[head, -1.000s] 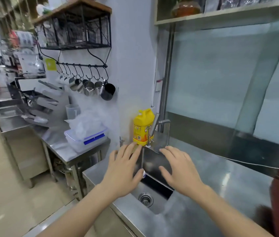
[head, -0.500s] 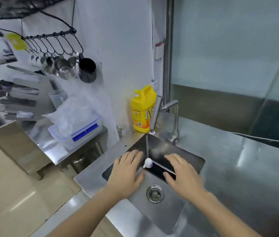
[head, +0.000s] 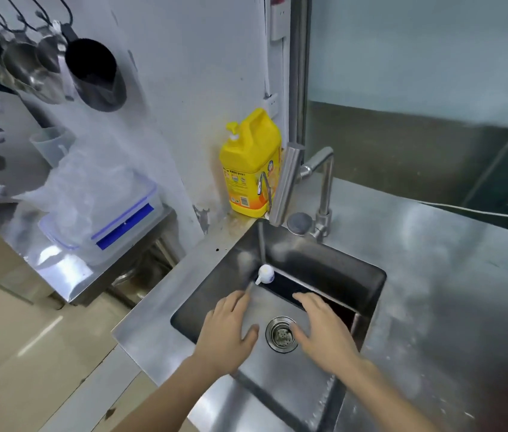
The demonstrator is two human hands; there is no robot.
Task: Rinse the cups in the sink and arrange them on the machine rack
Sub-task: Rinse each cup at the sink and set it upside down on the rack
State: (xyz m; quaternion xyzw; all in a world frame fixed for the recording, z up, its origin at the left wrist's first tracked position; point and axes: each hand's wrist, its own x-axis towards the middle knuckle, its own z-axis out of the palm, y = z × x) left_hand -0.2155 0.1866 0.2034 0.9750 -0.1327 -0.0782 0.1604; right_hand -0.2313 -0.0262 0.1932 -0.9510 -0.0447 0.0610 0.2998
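We take the sink (head: 368, 277) as the reference point. Both of our hands are extended over its basin with fingers straight and spread, holding nothing. The left hand (head: 226, 333) is left of the drain (head: 280, 334); the right hand (head: 324, 335) is right of it, so the two are apart with the drain between them. No cup is in either hand. Metal cups (head: 31, 70) and a black cup (head: 95, 74) hang from hooks on the wall, well to the upper left of the sink. A small white nozzle (head: 265, 274) hangs over the basin, beyond the left fingertips; we cannot tell through the blur whether water runs from it. The faucet (head: 324, 185) stands at the back rim. A yellow detergent jug (head: 251, 165) stands at the back left corner. A clear lidded container (head: 112, 219) sits on a lower counter to the sink's left.
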